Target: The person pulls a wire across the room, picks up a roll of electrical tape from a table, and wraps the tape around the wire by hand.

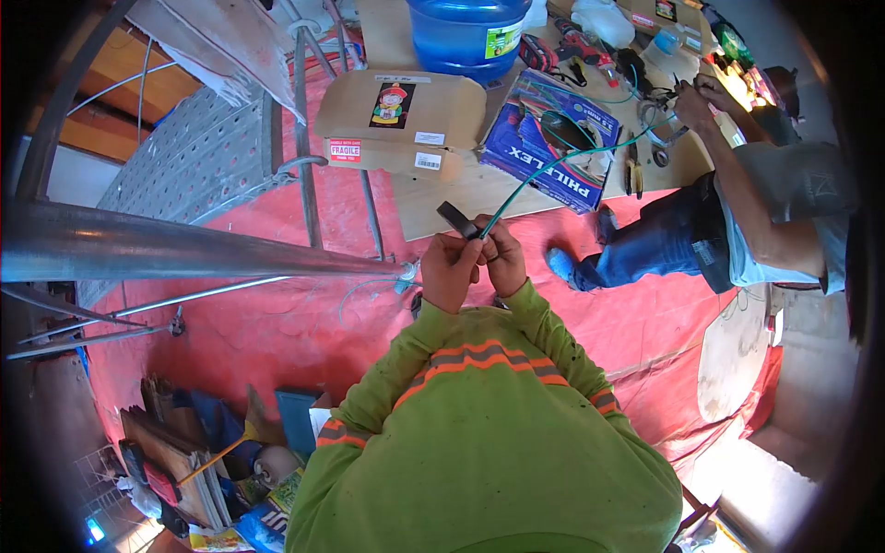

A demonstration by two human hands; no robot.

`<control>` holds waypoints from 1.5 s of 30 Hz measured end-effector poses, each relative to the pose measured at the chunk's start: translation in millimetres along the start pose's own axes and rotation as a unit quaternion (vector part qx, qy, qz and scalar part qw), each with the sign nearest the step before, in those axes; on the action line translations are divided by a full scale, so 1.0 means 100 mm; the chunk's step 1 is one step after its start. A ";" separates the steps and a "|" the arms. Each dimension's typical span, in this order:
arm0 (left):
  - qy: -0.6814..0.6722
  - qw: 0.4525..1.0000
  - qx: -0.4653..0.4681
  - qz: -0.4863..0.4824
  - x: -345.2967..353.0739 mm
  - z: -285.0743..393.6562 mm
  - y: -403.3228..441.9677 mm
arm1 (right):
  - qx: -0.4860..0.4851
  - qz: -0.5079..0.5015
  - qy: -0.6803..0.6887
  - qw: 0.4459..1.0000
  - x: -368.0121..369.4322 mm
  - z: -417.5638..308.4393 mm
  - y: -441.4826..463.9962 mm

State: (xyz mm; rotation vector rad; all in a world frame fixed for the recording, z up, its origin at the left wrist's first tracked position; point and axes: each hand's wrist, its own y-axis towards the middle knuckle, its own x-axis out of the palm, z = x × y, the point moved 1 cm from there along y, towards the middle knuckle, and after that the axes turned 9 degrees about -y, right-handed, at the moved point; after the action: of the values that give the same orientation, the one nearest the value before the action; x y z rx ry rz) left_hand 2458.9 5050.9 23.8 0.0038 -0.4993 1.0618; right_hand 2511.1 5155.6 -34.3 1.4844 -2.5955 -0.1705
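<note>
Grip narrow, a person's left hand point(449, 271) and right hand point(505, 264) pinch the green wire point(518, 191) near the surface point(419, 208), a black tape roll point(455, 219) against their meeting point. From where we stand, taut tape and snug, overlapping turns seem the soundest way.

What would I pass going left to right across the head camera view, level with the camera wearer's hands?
Thick metal pole → wearer's left hand → wearer's right hand → the other person's blue shoe → that person's jeans-clad leg.
</note>
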 end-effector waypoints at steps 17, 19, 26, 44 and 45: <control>-0.065 0.989 -0.092 -0.100 -0.10 -0.26 0.08 | 0.127 -0.021 0.114 0.985 -0.11 -0.31 0.08; -0.074 0.988 -0.078 -0.109 -0.09 -0.30 0.11 | 0.062 0.160 -0.039 0.984 -0.14 -0.27 0.04; 0.144 0.978 0.090 -0.120 -0.05 -0.28 0.14 | -0.040 0.126 -0.371 0.919 -0.13 -1.03 0.07; 0.208 0.957 -0.008 -0.203 -0.24 -0.38 0.18 | 0.084 0.099 -0.340 0.932 -0.27 -0.56 -0.47; 0.193 0.959 -0.039 -0.206 -0.28 -0.39 0.19 | 0.072 0.100 -0.334 0.934 -0.29 -0.44 -0.48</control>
State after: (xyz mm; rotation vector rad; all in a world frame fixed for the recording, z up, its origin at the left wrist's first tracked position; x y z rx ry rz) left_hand 2447.1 5046.7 -26.3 -0.1611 -0.1711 0.6105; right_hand 2574.2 5154.7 -1.2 1.3645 -3.3365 -0.5602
